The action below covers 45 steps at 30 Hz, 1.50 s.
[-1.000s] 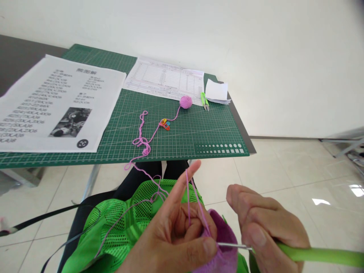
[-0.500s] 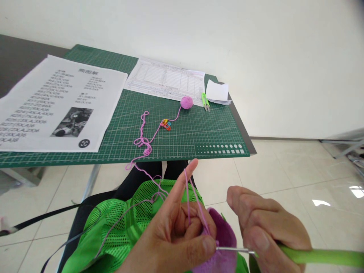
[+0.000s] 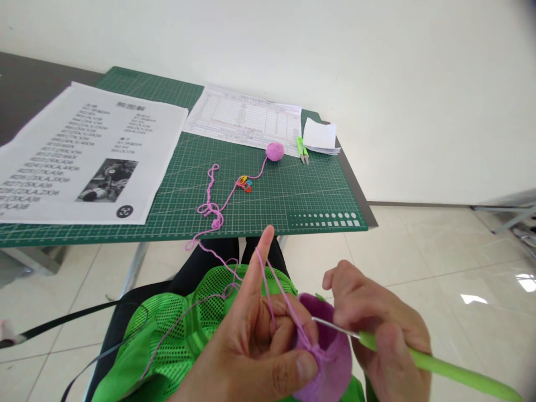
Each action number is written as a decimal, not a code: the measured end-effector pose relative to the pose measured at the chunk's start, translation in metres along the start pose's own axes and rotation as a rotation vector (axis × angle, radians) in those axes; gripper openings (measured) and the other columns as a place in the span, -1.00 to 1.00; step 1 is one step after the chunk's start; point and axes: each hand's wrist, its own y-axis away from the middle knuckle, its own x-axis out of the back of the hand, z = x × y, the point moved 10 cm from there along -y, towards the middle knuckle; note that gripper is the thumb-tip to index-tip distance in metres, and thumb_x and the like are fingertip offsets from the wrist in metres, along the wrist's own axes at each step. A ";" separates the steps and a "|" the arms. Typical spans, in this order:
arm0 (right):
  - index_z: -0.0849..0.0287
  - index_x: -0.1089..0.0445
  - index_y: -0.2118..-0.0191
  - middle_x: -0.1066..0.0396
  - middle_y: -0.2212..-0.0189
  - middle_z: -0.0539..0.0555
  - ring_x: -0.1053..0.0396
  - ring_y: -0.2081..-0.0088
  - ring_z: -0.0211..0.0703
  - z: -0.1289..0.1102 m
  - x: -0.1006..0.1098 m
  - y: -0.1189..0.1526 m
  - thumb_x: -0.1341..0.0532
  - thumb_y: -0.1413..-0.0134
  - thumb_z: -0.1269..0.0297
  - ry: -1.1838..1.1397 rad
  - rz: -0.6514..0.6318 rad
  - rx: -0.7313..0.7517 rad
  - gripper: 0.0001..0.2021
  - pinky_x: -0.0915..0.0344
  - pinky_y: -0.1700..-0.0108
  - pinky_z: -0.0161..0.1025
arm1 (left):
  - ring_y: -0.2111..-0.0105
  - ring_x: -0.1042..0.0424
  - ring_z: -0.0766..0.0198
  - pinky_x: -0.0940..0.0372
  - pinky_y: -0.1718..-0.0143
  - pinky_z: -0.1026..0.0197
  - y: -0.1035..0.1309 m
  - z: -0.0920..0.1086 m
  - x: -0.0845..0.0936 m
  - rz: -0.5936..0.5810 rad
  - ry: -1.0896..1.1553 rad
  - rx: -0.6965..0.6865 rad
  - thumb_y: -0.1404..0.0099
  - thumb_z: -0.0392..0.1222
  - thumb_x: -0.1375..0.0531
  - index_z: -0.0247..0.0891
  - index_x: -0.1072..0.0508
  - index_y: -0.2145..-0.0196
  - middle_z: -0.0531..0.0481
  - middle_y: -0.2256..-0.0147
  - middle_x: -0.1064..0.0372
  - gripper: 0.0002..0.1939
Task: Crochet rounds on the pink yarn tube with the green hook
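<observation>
My left hand [image 3: 259, 335] pinches the edge of a pink crocheted piece [image 3: 330, 363] between thumb and fingers. Its index finger points up, with pink yarn [image 3: 288, 301] looped over it and running down to the stitches. In my right hand [image 3: 385, 329] is a crochet hook [image 3: 444, 368] with a green handle and thin metal shaft. The metal tip lies just above the crocheted edge, near the yarn strand; whether it touches the yarn I cannot tell. Loose yarn trails from the lap up to a pink yarn ball [image 3: 275, 151] on the green cutting mat [image 3: 326, 184].
Coloured stitch markers [image 3: 244, 183] lie by the yarn on the mat. Green thread snips [image 3: 302, 151] sit beside a stack of white paper [image 3: 320, 135]. A printed pattern sheet [image 3: 154, 134] covers the left side, and a printed form [image 3: 247, 114] lies behind. Green mesh cloth [image 3: 167, 318] covers my lap.
The hook has come up off the crocheted edge and now tilts, its handle end lower. My right hand has shifted left and its fingers have loosened. My left index finger has moved slightly left.
</observation>
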 end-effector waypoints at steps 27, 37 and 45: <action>0.16 -0.10 0.52 -0.01 0.64 -0.09 -0.04 0.53 -0.32 -0.008 -0.015 -0.001 0.02 -0.33 0.30 0.057 -0.059 0.073 -0.67 -0.15 0.41 -0.21 | 0.61 0.12 0.48 0.07 0.52 0.32 0.006 0.021 0.013 0.260 -0.269 -0.130 -0.21 -0.25 -0.34 0.40 0.53 -0.30 0.14 0.29 -0.46 0.18; 0.16 -0.11 0.56 0.00 0.66 -0.09 -0.06 0.53 -0.31 -0.004 -0.015 0.000 0.00 -0.32 0.28 0.015 -0.035 -0.003 -0.63 -0.16 0.35 -0.18 | 0.57 0.06 0.42 0.12 0.51 0.22 0.008 0.015 0.008 0.128 -0.280 -0.105 -0.28 -0.22 -0.29 0.40 0.49 -0.31 0.13 0.32 -0.47 0.09; 0.16 -0.18 0.55 -0.12 0.69 -0.11 -0.06 0.59 -0.35 -0.012 -0.021 -0.003 0.01 -0.34 0.21 0.070 -0.130 0.089 -0.61 -0.17 0.33 -0.17 | 0.51 -0.10 0.39 0.03 0.46 0.25 0.006 0.012 0.002 0.095 -0.127 -0.112 -0.29 -0.22 -0.29 0.41 0.29 -0.32 0.13 0.38 -0.42 -0.02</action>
